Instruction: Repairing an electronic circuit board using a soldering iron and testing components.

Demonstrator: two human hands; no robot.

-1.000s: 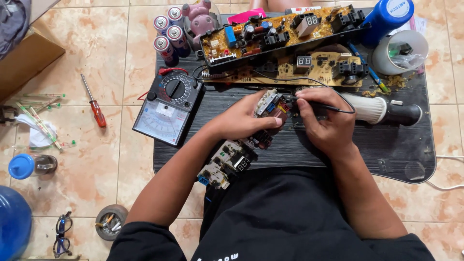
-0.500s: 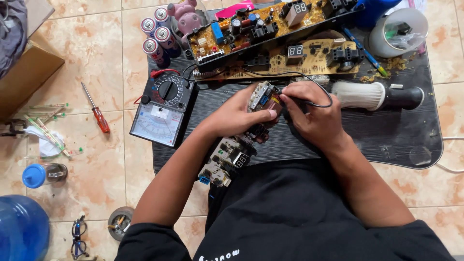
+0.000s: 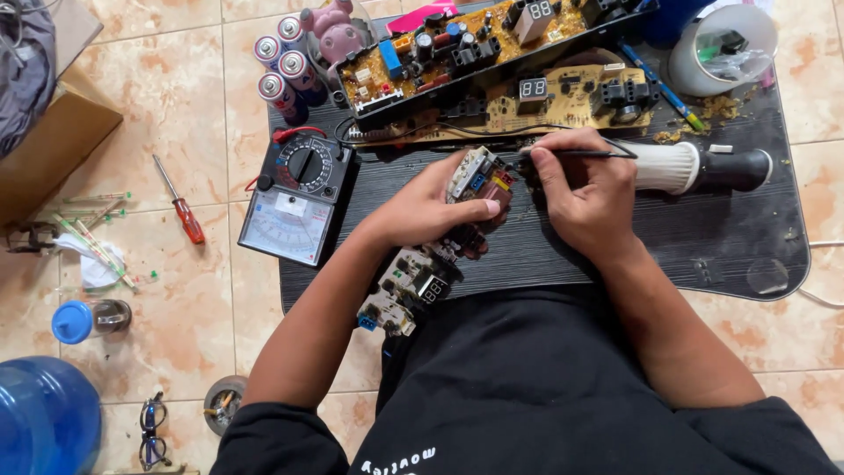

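Circuit board sits gripped in the left hand, thumb across its upper end. Right hand pinches a thin probe, its tip seemingly touching the board just beyond the fingertips.

On the counter, two long circuit boards lie at the far edge. A multimeter sits at the counter's left end, a screwdriver on the floor left of it. Between the boards and the person, the left hand holds a small circuit board, the right hand just beside it.
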